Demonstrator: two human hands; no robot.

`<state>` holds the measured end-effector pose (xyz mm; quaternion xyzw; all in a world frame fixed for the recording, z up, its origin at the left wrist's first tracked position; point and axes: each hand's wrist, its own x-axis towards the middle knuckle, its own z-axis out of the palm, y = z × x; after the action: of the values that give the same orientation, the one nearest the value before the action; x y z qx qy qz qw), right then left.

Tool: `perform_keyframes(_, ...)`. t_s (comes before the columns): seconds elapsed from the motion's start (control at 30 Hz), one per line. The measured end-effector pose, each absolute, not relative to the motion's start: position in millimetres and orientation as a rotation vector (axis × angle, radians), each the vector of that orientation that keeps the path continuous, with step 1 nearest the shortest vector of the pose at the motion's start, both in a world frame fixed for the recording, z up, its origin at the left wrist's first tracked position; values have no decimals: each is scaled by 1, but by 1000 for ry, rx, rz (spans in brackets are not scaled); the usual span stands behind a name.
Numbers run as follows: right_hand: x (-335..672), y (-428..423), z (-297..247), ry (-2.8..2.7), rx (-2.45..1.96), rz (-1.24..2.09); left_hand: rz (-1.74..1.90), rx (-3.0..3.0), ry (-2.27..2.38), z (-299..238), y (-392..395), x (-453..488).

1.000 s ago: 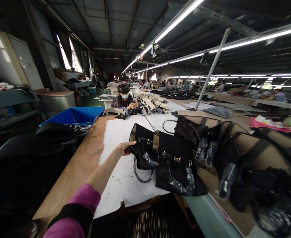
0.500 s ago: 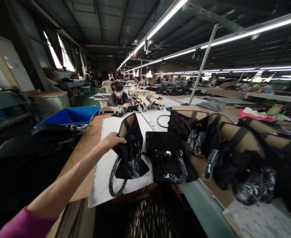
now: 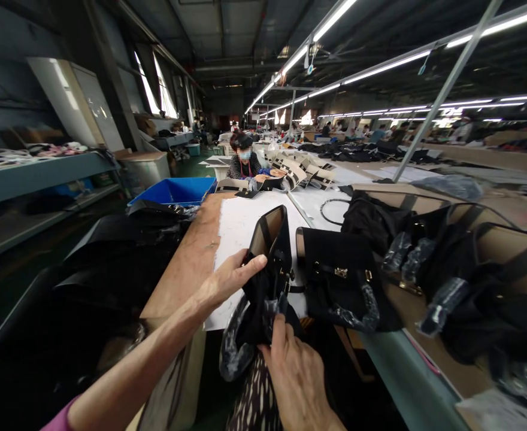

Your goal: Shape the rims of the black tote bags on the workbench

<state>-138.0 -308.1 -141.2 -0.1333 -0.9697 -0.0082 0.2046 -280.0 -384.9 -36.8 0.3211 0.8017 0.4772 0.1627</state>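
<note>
A black handbag (image 3: 280,251) with a beige lining stands partly open at the front edge of the table, its plastic-wrapped handle (image 3: 233,353) hanging on the left. My left hand (image 3: 234,275) grips the bag's upper left side, thumb outside. Low on the bag's front, my right hand (image 3: 297,368) is closed on its bottom edge near the other wrapped handle; the fingertips are partly hidden. To the right lies a second black handbag (image 3: 335,266), flat, with gold-coloured metal fittings and a wrapped handle.
More black bags (image 3: 452,269) with beige linings crowd the right side. A blue bin (image 3: 173,190) and dark wrapped pieces (image 3: 93,281) lie at the left. Across the table, a person (image 3: 244,160) handles cut pieces. A metal post (image 3: 447,90) rises at the right.
My right hand has come into view and onto the bag's lower part. The held bag has moved nearer to me, past the table edge. The view has turned left.
</note>
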Motion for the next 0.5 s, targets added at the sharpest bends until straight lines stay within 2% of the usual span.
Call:
perform_keyframes(0.07,-137,-303,-144,-2556,-344,-111,1476,1006,2081,-48,-391,-271)
perform_keyframes(0.17,-131,-298,-152,-2469,-210,-80,1437,1033,1948,-72,-397,-257)
perform_keyframes(0.23,-128,-299,-158,-2567,-201,2,1386,1000,1967,-83,-399,-249)
perform_keyframes(0.37,-134,-299,-159,-2782,-502,194,1434,914,1979,-84,-397,-245)
perform_keyframes(0.5,-150,-290,-149,-2662,-584,442,1399,828,1968,-75,-390,-247)
